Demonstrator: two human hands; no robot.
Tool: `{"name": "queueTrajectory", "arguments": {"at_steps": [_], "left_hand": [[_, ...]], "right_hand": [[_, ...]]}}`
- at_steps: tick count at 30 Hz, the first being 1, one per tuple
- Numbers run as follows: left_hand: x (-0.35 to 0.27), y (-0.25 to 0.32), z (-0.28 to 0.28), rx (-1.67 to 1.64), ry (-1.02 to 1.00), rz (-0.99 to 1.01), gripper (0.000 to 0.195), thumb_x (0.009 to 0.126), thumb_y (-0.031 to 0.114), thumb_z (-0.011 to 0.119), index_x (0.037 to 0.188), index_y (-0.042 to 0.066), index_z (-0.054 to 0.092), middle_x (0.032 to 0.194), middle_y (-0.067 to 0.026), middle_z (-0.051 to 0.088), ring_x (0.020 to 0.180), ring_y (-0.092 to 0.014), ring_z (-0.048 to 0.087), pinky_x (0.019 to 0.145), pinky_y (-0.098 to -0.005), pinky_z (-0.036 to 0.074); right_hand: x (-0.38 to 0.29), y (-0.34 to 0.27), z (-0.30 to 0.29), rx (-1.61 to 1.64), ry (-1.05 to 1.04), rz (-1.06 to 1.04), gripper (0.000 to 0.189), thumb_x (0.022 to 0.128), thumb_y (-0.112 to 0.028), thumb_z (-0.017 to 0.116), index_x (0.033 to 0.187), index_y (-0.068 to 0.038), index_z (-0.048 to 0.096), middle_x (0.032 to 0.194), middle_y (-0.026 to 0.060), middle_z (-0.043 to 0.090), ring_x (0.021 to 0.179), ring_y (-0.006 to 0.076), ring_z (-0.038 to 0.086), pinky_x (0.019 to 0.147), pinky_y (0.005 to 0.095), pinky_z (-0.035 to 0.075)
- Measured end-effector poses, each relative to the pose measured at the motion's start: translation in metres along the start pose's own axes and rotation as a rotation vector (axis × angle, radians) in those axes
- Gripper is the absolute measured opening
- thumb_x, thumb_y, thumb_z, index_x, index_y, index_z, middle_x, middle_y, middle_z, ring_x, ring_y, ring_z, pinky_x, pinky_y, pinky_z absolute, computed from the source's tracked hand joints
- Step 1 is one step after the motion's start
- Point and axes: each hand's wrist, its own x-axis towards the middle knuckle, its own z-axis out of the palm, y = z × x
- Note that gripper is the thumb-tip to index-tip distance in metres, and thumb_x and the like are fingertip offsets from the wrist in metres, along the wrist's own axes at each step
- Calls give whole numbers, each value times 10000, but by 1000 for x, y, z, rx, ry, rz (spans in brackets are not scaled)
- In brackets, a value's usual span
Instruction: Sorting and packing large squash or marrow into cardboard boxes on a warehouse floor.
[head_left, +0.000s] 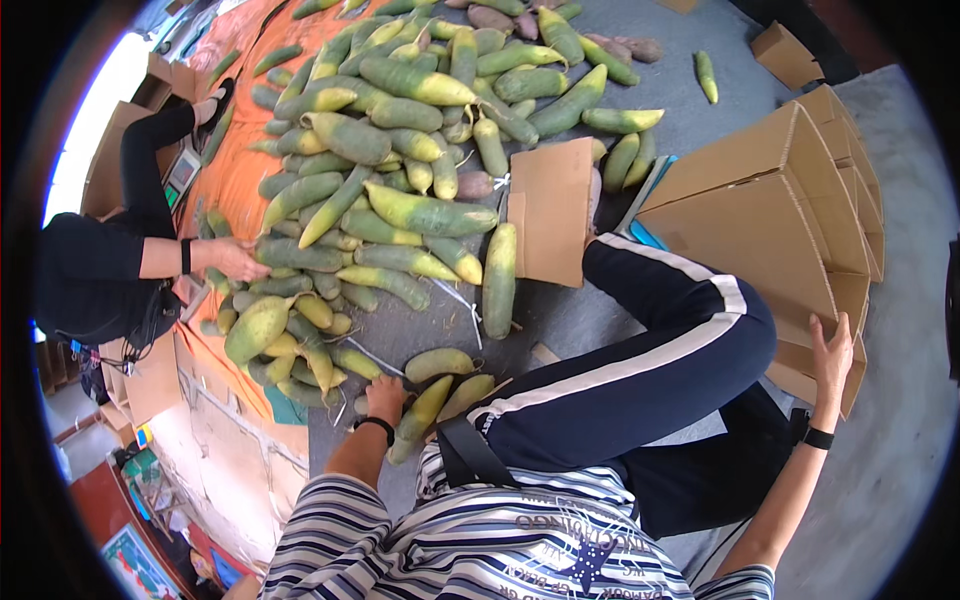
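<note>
My left hand (386, 397) reaches down among green radishes near my lap, its fingertips hidden. A pale green radish (439, 364) lies just beyond it, and another radish (421, 420) rests beside the wrist. Whether the fingers grip anything cannot be made out. Far to the right, my right hand (832, 349) straddles the edge of an open cardboard box (720, 217), thumb on the outer side and fingers inside. A large heap of green radishes (427, 217) spreads before me, with a single long radish (500, 281) lying at its near side.
At the left, a co-worker's hand (236, 259) touches radishes in the heap. An orange sheet (232, 161) lies partly beneath them. A cardboard flap (551, 210) stands by my knee, and several reddish radishes (491, 20) lie at the back. White ties (457, 296) cross the grey floor.
</note>
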Motion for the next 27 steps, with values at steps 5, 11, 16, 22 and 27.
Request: {"name": "queueTrajectory", "arguments": {"at_steps": [5,11,16,22,27], "left_hand": [[7,-1,-4,27,-7,87,236,810,171,599,1028,97,550,1032,-141,566,963,-338,581,795,-459,471],[20,2,-97,-446,-41,-51,465,715,248,713,1036,35,452,931,-209,629,882,-388,631,753,-461,511],[59,-18,-192,-996,539,186,501,712,187,750,1081,-22,483,885,-187,648,797,-310,648,698,-407,506],[63,11,-322,-1542,292,258,348,846,59,658,1130,-18,472,1009,-45,599,883,-105,577,746,-251,483],[72,29,-329,-1434,397,385,423,826,40,673,1182,-23,455,1092,-83,591,992,-129,572,854,-260,461]], "right_hand": [[-3,0,0,-52,59,-38,422,868,-344,635,1070,13,534,983,242,626,963,415,583,808,454,455],[-4,3,2,-57,74,-26,420,857,-321,650,1079,14,528,980,239,629,960,408,586,810,454,456],[-3,5,3,-60,107,-59,416,846,-314,665,1066,12,529,956,241,627,934,408,587,792,458,455],[-7,-5,-2,-20,122,-63,373,822,-288,684,983,5,519,868,224,611,874,404,582,762,469,449],[-10,-6,-6,-5,135,-82,341,803,-253,693,952,-4,513,819,208,594,848,396,577,747,472,446]]}}
